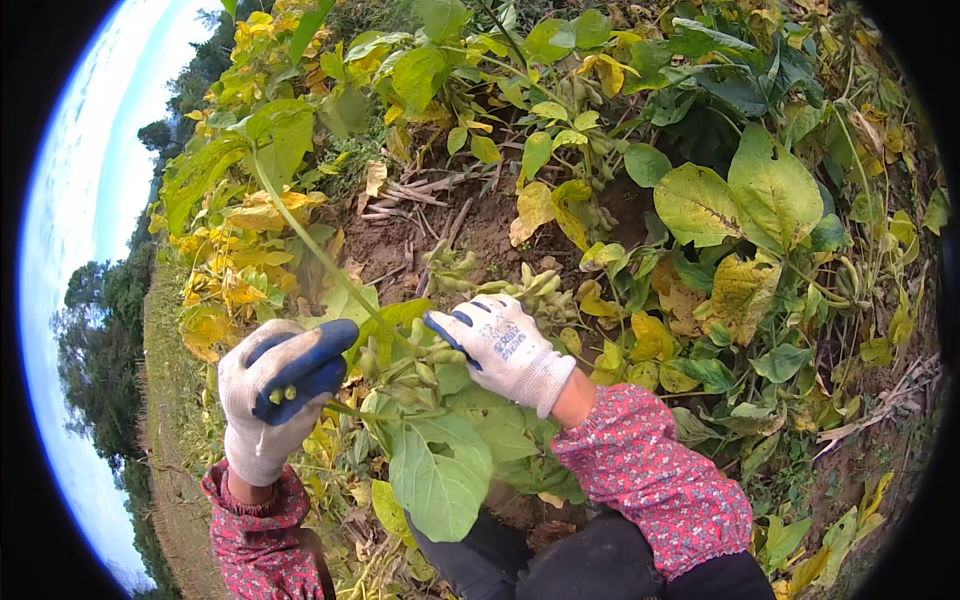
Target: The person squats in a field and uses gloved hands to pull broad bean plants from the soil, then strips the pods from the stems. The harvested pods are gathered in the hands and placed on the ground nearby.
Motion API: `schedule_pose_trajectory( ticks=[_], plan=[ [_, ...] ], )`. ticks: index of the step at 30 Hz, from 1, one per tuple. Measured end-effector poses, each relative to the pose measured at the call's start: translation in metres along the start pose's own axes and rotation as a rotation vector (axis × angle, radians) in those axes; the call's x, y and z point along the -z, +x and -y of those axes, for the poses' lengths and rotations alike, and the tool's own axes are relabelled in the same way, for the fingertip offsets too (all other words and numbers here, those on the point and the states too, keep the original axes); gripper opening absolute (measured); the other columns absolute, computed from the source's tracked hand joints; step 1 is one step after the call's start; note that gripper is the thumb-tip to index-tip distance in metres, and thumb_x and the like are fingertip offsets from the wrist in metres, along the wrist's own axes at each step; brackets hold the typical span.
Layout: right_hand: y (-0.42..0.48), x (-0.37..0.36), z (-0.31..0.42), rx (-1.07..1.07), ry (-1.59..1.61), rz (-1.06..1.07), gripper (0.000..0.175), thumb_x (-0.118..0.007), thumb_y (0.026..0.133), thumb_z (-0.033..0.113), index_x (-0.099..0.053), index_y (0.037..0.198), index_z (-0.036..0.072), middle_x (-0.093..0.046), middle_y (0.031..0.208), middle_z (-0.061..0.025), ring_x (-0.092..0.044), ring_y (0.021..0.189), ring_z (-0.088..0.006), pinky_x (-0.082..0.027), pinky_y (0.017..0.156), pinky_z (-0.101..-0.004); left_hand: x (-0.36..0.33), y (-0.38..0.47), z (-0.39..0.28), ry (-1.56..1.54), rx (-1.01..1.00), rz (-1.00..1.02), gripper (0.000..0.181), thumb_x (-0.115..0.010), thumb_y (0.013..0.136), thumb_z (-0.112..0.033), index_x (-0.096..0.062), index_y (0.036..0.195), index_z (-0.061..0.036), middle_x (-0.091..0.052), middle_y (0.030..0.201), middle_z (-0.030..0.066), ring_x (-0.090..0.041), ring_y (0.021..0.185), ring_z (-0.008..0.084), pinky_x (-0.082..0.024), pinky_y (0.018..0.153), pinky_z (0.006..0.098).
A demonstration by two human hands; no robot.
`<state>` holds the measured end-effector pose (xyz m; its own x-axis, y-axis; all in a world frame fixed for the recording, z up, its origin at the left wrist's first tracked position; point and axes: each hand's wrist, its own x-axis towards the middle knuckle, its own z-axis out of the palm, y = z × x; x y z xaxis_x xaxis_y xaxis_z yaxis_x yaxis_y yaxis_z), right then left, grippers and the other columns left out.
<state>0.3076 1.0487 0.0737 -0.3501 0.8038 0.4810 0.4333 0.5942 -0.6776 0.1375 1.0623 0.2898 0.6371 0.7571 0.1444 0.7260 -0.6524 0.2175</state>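
Note:
My left hand [281,394], in a white knit glove with blue-coated fingers, is curled around a few green soybean pods [283,394] whose tips poke out. Just right of it is a soybean stem [311,244] with a cluster of plump green pods [409,375]. My right hand [495,345], gloved alike, has its thumb and fingers closed at the upper right of that cluster; its fingertips are partly hidden, so the exact grip on the plant is unclear. A large green leaf [439,472] hangs below the cluster, in front of my dark trousers [585,559].
Soybean plants with yellowing leaves [772,195] crowd the right side and the top. More pods [544,289] hang just beyond my right hand. Dry stalks [409,195] lie on brown soil [487,232]. Trees [97,360] and sky show at left.

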Motion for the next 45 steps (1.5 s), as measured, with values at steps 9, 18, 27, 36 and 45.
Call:
schedule_pose_trajectory(
  ticks=[9, 18, 27, 36, 45],
  plan=[
    [-0.012, -0.009, 0.010, 0.045, 0.049, 0.086, 0.056, -0.066, 0.067, 0.010, -0.055, 0.121, 0.009, -0.059, 0.099, -0.0090, -0.057, 0.097, -0.0285, -0.042, 0.088, -0.0428, -0.029, 0.031, 0.022, 0.251, -0.440, 0.805, 0.041, -0.065, 0.066, -0.018, -0.064, 0.107, -0.0114, -0.063, 0.093, 0.0057, -0.058, 0.095, 0.0240, -0.045, 0.082, 0.0370],
    [-0.020, 0.021, 0.004, -0.128, 0.122, -0.060, 0.068, -0.067, 0.067, 0.008, -0.049, 0.132, 0.011, -0.058, 0.113, -0.0089, -0.054, 0.108, -0.0296, -0.040, 0.095, -0.0442, -0.147, -0.041, 0.023, -1.451, 0.655, 0.331, 0.051, -0.059, 0.087, -0.047, -0.057, 0.106, -0.0005, -0.057, 0.085, 0.0067, -0.056, 0.077, 0.0182, -0.046, 0.072, 0.0320],
    [-0.061, 0.042, -0.073, -0.648, -0.617, -0.184, 0.076, -0.071, 0.075, 0.036, -0.039, 0.141, 0.016, -0.040, 0.138, -0.0173, -0.036, 0.127, -0.0370, -0.025, 0.105, -0.0526, -0.074, -0.132, 0.141, 0.313, 0.351, -0.033, 0.024, -0.059, 0.083, -0.008, -0.063, 0.106, -0.0041, -0.063, 0.099, 0.0141, -0.059, 0.085, 0.0327, -0.046, 0.081, 0.0384],
    [-0.196, -0.038, -0.008, -0.407, -0.097, 0.852, 0.040, -0.058, 0.083, 0.033, -0.055, 0.112, 0.006, -0.060, 0.089, -0.0113, -0.060, 0.086, -0.0325, -0.041, 0.083, -0.0477, -0.104, -0.326, 0.131, 0.365, 0.873, 0.465, 0.072, -0.078, 0.063, -0.018, -0.049, 0.129, -0.0076, -0.053, 0.125, 0.0151, -0.045, 0.121, 0.0296, -0.030, 0.106, 0.0424],
    [-0.209, 0.019, -0.061, -0.642, -0.399, 0.215, 0.062, -0.063, 0.079, 0.042, -0.048, 0.131, 0.013, -0.044, 0.132, -0.0179, -0.040, 0.121, -0.0367, -0.030, 0.100, -0.0514, -0.146, -0.508, 0.037, -1.057, 1.951, -0.062, 0.027, -0.058, 0.091, -0.023, -0.061, 0.104, 0.0007, -0.065, 0.076, 0.0085, -0.064, 0.068, 0.0246, -0.054, 0.064, 0.0337]
  ],
)
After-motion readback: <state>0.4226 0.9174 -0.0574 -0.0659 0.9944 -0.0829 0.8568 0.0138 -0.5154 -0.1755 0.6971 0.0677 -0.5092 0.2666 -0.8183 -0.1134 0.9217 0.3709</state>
